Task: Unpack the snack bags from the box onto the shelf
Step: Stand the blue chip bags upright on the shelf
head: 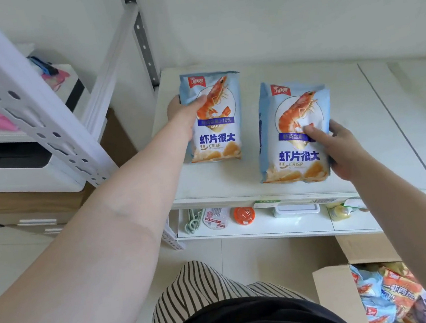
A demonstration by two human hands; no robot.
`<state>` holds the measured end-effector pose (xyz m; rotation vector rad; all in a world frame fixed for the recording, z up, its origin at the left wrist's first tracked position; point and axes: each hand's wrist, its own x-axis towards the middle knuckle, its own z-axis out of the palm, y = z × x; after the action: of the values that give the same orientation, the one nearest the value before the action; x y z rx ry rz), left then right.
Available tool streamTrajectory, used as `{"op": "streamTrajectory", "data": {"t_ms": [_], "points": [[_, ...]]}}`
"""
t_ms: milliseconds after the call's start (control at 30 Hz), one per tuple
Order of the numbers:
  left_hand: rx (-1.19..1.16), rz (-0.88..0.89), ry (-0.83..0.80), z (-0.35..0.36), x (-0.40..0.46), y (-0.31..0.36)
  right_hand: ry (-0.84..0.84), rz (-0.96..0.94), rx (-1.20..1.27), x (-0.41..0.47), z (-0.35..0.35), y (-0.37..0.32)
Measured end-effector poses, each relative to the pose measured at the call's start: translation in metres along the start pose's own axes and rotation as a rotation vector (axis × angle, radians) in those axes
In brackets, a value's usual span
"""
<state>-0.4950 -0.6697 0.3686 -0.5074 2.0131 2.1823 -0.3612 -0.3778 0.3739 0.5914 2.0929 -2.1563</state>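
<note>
The left hand (183, 113) grips the far-left snack bag (213, 118), thumb curled over its front, standing it on the white shelf (378, 126). The right hand (340, 150) pinches a second bag (295, 132) nearer and to the right. Both bags show a prawn, "虾片很大" and "CRISP". The cardboard box (334, 296), near right on the floor, holds more bags.

Both snack bags, the one in the left hand (183, 111) and the one in the right hand (343, 150), are glossy printed plastic film, creased at the seals. Under them the shelf board (235, 180) is smooth, matt white. Beyond the left hand stands a perforated painted-metal upright (144, 45). Below the right arm sits a matt brown cardboard box (333, 296).
</note>
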Motion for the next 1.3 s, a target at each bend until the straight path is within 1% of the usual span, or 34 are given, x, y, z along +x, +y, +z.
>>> {"op": "streamTrajectory", "data": {"t_ms": [67, 133, 200, 333, 400, 500, 533, 600, 667, 833, 900, 1000, 1100, 1167, 1233, 1300], "points": [[0.005, 0.08, -0.068, 0.007, -0.002, 0.015, -0.082, -0.097, 0.079, 0.0, 0.002, -0.004], [0.026, 0.123, -0.157, 0.011, -0.005, 0.026, -0.155, -0.143, 0.109, 0.002, 0.011, -0.004], [0.041, 0.132, -0.239, 0.013, -0.01, 0.032, -0.192, -0.158, 0.11, 0.005, 0.027, -0.001], [0.07, 0.069, -0.392, 0.01, -0.018, 0.039, -0.196, -0.182, 0.189, 0.009, 0.07, 0.006], [0.051, 0.046, -0.397, 0.012, -0.031, 0.042, -0.201, -0.189, 0.218, 0.011, 0.089, 0.009], [-0.1, -0.026, -0.435, 0.02, -0.039, 0.035, -0.219, -0.179, 0.207, 0.013, 0.108, 0.018], [-0.157, -0.032, -0.46, 0.022, -0.044, 0.032, -0.209, -0.174, 0.211, 0.014, 0.11, 0.021], [-0.2, -0.02, -0.445, 0.02, -0.048, 0.025, -0.193, -0.16, 0.226, 0.017, 0.111, 0.027], [-0.121, 0.032, -0.413, 0.01, -0.05, 0.014, -0.207, -0.142, 0.224, 0.02, 0.108, 0.028], [0.177, 0.134, -0.561, -0.019, -0.046, -0.031, -0.264, -0.155, 0.155, 0.026, 0.108, 0.025], [0.243, 0.167, -0.599, -0.025, -0.047, -0.045, -0.272, -0.17, 0.134, 0.025, 0.113, 0.025], [0.204, 0.259, -0.485, -0.021, -0.045, -0.041, -0.265, -0.222, 0.112, 0.026, 0.118, 0.019], [0.231, 0.361, -0.45, -0.023, -0.039, -0.033, -0.285, -0.276, 0.05, 0.028, 0.116, 0.016], [0.31, 0.342, -0.497, -0.031, -0.036, -0.042, -0.344, -0.251, -0.067, 0.025, 0.115, 0.023], [0.387, 0.278, -0.58, -0.039, -0.033, -0.057, -0.387, -0.219, -0.178, 0.023, 0.114, 0.035], [0.441, 0.219, -0.628, -0.043, -0.032, -0.06, -0.389, -0.209, -0.215, 0.024, 0.115, 0.039]]}}
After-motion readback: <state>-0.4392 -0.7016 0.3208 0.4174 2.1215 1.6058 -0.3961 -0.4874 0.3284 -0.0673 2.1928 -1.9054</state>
